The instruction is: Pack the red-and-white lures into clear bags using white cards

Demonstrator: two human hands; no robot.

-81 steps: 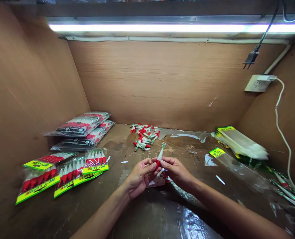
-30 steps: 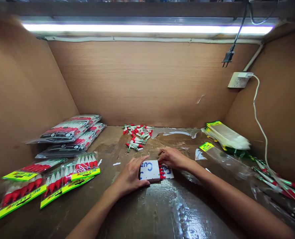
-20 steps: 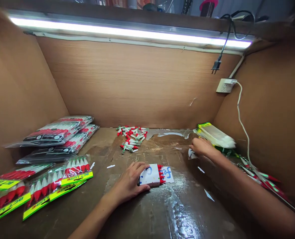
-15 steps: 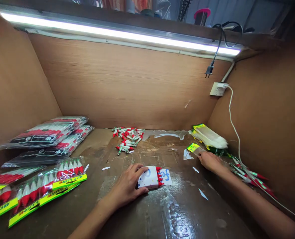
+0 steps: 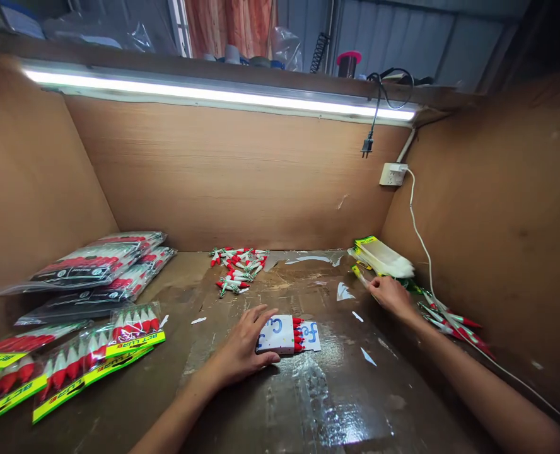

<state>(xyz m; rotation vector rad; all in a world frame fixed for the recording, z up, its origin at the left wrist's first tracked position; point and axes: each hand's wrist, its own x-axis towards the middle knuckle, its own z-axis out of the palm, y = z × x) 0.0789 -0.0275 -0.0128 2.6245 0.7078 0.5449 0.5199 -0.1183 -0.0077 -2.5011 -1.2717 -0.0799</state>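
My left hand [image 5: 245, 349] rests on the table with thumb and fingers curved round the left end of a white card sleeve [image 5: 280, 335] with blue lettering. Red tips of several lures [image 5: 297, 334] stick out of the sleeve's right end, beside a white flap with blue writing. Over to the right, my right hand [image 5: 390, 295] pinches a clear plastic bag with a yellow header [image 5: 359, 273], now seen nearly edge-on. Just behind that hand lies a stack of similar bags [image 5: 385, 257].
Loose red-and-white lures [image 5: 237, 268] are heaped at the back. Filled lure packs [image 5: 95, 353] and larger packs [image 5: 91, 265] lie at the left. More lures [image 5: 455, 325] lie at the right under a white cable [image 5: 419, 233]. Paper scraps [image 5: 344, 292] dot the table.
The bag in my right hand has tilted from showing its yellow header face to nearly edge-on. My left hand stays at the sleeve. The camera view has shifted upward and to the right.
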